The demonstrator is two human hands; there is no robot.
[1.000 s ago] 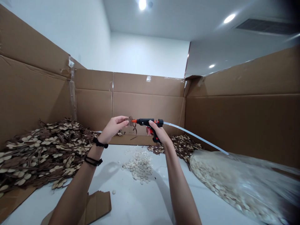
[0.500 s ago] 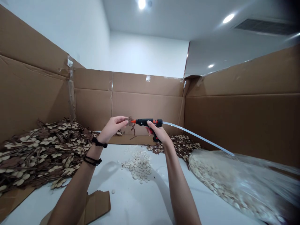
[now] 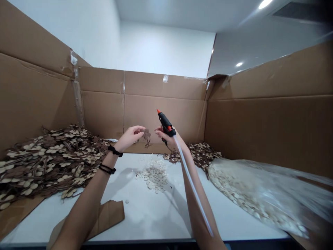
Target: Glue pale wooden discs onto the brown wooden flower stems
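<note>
Between the fingertips of my left hand (image 3: 131, 137) is a brown flower-shaped piece (image 3: 146, 133) with thin strips hanging below it. My right hand (image 3: 168, 138) grips a black hot glue gun (image 3: 165, 122), its orange nozzle pointing up and away to the left. The thumb and a fingertip of that hand reach toward the flower piece, with a gap between. A long translucent glue stick (image 3: 191, 182) runs from the back of the gun down along my right forearm. Below both hands, small pale discs (image 3: 155, 176) lie heaped on the white table (image 3: 145, 222).
Brown and cream flower pieces (image 3: 57, 159) are piled at the left; darker ones (image 3: 201, 154) lie at the back right. A clear plastic bag (image 3: 249, 187) of pale discs sits at the right. Cardboard walls (image 3: 163, 114) enclose the table, and a cardboard scrap (image 3: 110, 217) lies in front.
The glue gun has swung from pointing left at the flower piece to pointing upward, its nozzle now apart from the piece. The glue stick now trails toward me. The view has tilted slightly down.
</note>
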